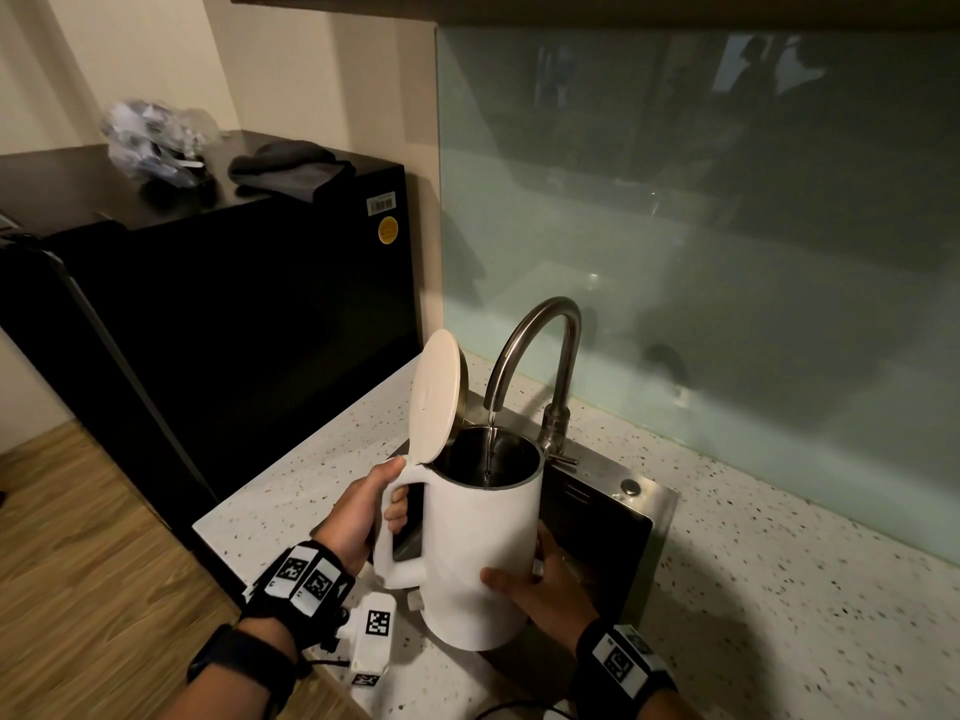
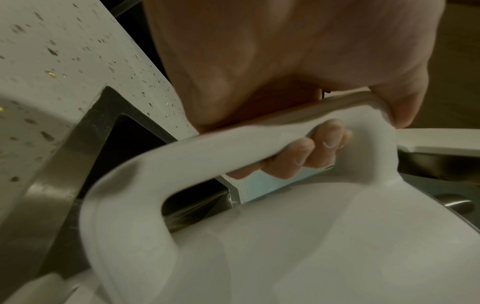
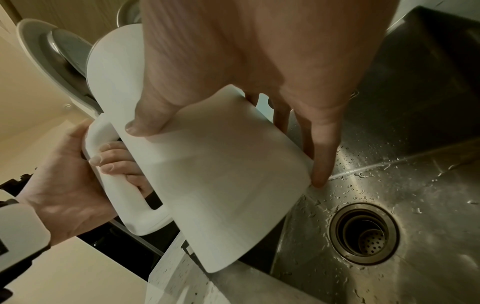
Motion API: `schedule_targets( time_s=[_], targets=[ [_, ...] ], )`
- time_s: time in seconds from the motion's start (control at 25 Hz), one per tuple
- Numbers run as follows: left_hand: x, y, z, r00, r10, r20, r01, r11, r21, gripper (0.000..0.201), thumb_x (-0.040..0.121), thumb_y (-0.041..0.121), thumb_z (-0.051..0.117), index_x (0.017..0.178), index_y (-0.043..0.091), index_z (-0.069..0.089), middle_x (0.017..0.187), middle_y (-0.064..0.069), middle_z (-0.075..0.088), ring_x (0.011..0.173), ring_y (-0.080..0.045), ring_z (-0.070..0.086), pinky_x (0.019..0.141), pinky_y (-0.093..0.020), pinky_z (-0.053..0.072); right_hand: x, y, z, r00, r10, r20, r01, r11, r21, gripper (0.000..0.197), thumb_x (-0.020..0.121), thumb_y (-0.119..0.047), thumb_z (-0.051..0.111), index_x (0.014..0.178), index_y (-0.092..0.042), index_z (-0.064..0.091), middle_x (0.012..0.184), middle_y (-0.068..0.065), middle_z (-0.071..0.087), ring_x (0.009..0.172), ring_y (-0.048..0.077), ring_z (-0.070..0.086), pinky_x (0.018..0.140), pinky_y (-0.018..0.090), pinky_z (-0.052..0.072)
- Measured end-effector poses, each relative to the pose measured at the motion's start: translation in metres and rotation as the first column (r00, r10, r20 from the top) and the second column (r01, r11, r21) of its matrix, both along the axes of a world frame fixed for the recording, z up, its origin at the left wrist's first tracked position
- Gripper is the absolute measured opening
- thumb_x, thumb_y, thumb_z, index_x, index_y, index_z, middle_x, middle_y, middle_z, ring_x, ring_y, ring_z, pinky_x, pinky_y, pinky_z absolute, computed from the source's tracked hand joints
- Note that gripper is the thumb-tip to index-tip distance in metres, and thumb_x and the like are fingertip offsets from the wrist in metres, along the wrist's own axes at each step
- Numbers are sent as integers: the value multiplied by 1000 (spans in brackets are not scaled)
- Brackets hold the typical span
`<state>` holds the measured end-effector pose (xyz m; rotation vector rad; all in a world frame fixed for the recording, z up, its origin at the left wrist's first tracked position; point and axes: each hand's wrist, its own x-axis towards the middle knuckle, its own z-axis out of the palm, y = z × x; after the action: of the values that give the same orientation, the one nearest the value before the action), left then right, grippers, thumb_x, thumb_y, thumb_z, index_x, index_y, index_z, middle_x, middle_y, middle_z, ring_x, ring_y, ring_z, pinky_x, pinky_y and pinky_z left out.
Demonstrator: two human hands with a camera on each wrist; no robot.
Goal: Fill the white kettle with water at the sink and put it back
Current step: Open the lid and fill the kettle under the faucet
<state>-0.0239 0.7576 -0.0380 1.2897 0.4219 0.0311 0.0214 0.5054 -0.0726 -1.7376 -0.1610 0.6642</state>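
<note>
The white kettle [image 1: 480,543] was held over the near left part of the sink [image 1: 641,517], a little tilted, its mouth under the spout of the curved metal tap [image 1: 540,350]. A thin stream of water [image 1: 489,449] ran from the spout straight into the open kettle. The lid [image 1: 437,397] stood up on its hinge on the handle side, its pale top facing left.

The left hand [image 1: 358,517] was clamped on the handle [image 1: 400,527]: the fingers [image 2: 301,156] were curled through the loop and the thumb lay along the top near the hinge. The right hand [image 1: 540,584] cupped the lower body of the kettle, thumb on the near side and fingers [image 3: 322,160] stretched down the far side, gripping it between them. Both wrists wore dark bands with black and white square markers.

In the right wrist view the steel basin was beaded with drops, and the round drain [image 3: 365,234] lay to the right of the kettle's base.

A pale speckled counter [image 1: 779,589] ran around the sink, with a greenish glass panel [image 1: 727,226] on the wall behind it. To the left stood a black fridge [image 1: 234,314], and on top of it lay a folded dark cloth [image 1: 291,168] and, further left, a crumpled clear plastic bag [image 1: 156,137]. Wooden flooring [image 1: 78,563] showed at the near left
</note>
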Motion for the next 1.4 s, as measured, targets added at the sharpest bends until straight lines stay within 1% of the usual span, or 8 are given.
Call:
schedule_targets(
  time_s=[0.16,0.28,0.36,0.44,0.6,0.88,1.16,1.4],
  targets=[
    [0,-1,1,1000,10,-4,-10,1000,-7,49,71,61,66,64,16,49,61,-7,37,55,-20,37,65,-36,36,0,0,1,1000,1,-2,-1,1000,0,87,65,-37,89,129,-43,30,111,-25,50,94,-8,51,69,9,44],
    [0,-2,1,1000,12,-6,-12,1000,4,49,71,61,66,64,16,49,60,-7,38,55,-19,38,65,-36,36,-2,-1,3,1000,-1,15,1,1000,4,115,36,-68,89,131,-44,29,125,-11,54,103,6,56,77,16,47],
    [0,-1,1,1000,9,-6,-9,1000,0,49,71,61,66,64,16,49,61,-7,37,55,-20,38,66,-36,36,-1,-2,1,1000,-2,21,2,1000,9,126,23,-76,86,132,-44,30,127,-9,54,104,6,57,75,15,47],
    [0,-1,0,1000,4,-2,-4,1000,-6,50,72,61,66,64,15,48,61,-8,37,55,-20,38,66,-37,37,-2,-2,1,1000,3,16,-3,1000,16,123,27,-71,88,133,-44,31,123,-12,54,102,1,56,70,12,46],
    [0,-1,1,1000,2,-1,-2,1000,-11,50,71,61,67,65,15,48,60,-7,38,54,-20,38,66,-36,37,-1,-1,-2,1000,9,10,-9,1000,4,128,22,-76,86,133,-44,31,124,-12,54,105,8,57,73,14,48],
    [-1,-3,4,1000,0,4,0,1000,-6,47,76,58,63,65,15,47,59,-5,36,53,-19,36,64,-35,35,1,-1,-6,1000,18,11,-18,1000,-26,136,23,-77,86,142,-41,30,132,-8,54,115,15,56,93,30,48],
    [1,-3,5,1000,-6,-9,5,1000,-17,45,81,55,60,64,15,48,58,-6,37,54,-19,36,64,-35,35,1,0,-5,1000,6,1,-6,1000,-30,133,22,-78,85,137,-44,29,132,-7,52,116,17,55,96,34,49],
    [2,-1,1,1000,-16,-9,16,1000,-20,47,76,59,63,64,16,48,59,-6,38,55,-19,36,65,-36,35,2,0,-10,1000,-13,9,13,1000,-25,125,26,-76,87,133,-46,31,127,-11,55,109,12,58,91,30,49]
  ],
)
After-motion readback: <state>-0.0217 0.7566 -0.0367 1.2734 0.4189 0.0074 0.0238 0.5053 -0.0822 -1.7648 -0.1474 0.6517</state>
